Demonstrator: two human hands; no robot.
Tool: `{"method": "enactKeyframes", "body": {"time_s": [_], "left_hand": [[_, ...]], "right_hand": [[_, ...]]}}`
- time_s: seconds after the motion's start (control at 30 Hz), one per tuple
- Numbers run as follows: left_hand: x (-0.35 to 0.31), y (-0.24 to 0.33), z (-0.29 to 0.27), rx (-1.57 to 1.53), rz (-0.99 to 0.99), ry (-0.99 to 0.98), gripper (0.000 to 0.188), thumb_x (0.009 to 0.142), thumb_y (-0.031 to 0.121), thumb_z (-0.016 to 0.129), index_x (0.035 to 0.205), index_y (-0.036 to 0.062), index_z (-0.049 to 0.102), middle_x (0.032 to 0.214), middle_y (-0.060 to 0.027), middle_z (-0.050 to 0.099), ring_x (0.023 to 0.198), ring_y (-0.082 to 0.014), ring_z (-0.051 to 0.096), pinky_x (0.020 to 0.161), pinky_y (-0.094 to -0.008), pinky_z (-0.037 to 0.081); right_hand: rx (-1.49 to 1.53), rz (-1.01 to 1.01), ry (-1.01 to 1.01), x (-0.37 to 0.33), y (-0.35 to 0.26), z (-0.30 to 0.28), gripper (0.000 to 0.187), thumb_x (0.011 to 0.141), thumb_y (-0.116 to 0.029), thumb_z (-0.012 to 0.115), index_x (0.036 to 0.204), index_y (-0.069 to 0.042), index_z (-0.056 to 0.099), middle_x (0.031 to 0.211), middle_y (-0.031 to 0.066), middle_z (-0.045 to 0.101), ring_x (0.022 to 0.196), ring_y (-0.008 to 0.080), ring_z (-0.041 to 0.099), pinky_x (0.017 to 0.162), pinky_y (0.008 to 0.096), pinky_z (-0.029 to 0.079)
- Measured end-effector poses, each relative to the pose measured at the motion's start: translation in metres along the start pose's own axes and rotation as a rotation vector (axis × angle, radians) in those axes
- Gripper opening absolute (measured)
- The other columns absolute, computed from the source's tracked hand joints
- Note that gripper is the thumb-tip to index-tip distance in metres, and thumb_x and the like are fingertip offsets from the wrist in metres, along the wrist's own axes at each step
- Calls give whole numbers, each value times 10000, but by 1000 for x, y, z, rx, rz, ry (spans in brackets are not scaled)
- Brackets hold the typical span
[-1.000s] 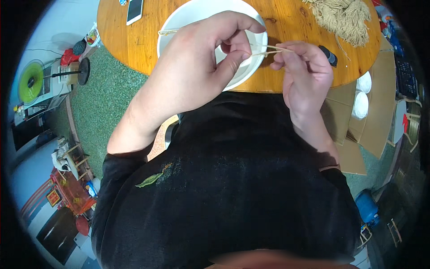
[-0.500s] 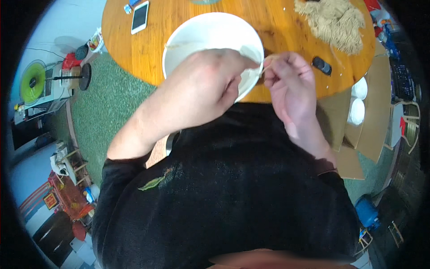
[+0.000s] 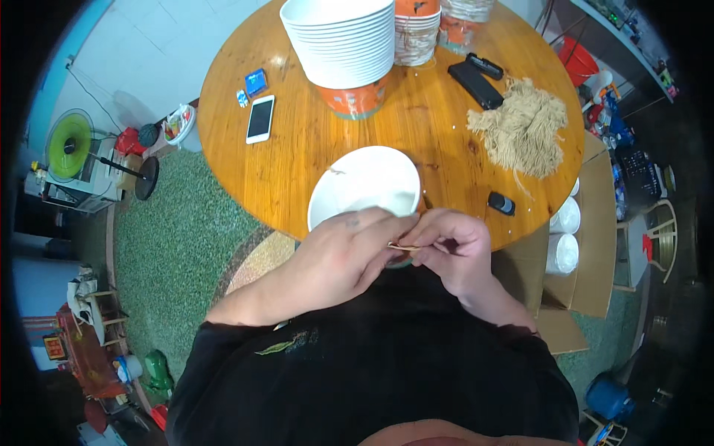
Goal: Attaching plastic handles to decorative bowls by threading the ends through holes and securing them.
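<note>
1. Round wooden table (image 3: 236, 175): best to work at its near edge, wrists low and steady.
2. Stack of white buckets (image 3: 338, 48): toward the far edge, well apart from both hands; better left alone.
3. Single white bucket (image 3: 368, 182): by the near edge, partly behind the knuckles; avoid knocking its rim.
4. Tangled bundle of beige cord (image 3: 520, 130): near the right edge; keep unsnagged.
5. Left hand (image 3: 342, 249): pinching thin cord (image 3: 405, 248) at the fingertips; hold firmly.
6. Right hand (image 3: 455, 249): pinching likewise, just beside; draw evenly, without jerking.
7. Thin cord: between both hands, at the near edge; knotted or not, cannot tell.
</note>
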State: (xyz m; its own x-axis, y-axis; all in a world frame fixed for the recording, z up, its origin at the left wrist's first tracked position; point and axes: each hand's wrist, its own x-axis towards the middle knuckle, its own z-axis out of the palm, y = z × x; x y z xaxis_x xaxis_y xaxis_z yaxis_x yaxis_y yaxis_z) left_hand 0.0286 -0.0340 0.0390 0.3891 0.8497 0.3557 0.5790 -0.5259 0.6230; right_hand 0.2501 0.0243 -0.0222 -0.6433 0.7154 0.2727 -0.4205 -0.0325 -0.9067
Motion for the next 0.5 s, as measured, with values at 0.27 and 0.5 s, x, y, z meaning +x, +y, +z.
{"method": "enactKeyframes", "body": {"time_s": [0.27, 0.5], "left_hand": [[-5, -26, -2, -435, 17, 501, 249, 922, 9, 795, 1158, -23, 721, 970, -124, 760, 815, -204, 672, 722, -316, 498], [19, -53, 20, -262, -7, 510, 354, 884, 92, 855, 1191, 4, 700, 1058, -134, 747, 853, -220, 650, 746, -335, 504]], "right_hand": [[93, -104, 424, -5, 29, -27, 1388, 691, -333, 1028, 1705, -104, 108, 1698, 166, 299, 1591, 298, 283, 1291, 481, 263], [114, -133, 519, 3, 21, -26, 1429, 707, -343, 1010, 1717, -126, 23, 1671, 160, 318, 1533, 304, 385, 1251, 500, 358]]}}
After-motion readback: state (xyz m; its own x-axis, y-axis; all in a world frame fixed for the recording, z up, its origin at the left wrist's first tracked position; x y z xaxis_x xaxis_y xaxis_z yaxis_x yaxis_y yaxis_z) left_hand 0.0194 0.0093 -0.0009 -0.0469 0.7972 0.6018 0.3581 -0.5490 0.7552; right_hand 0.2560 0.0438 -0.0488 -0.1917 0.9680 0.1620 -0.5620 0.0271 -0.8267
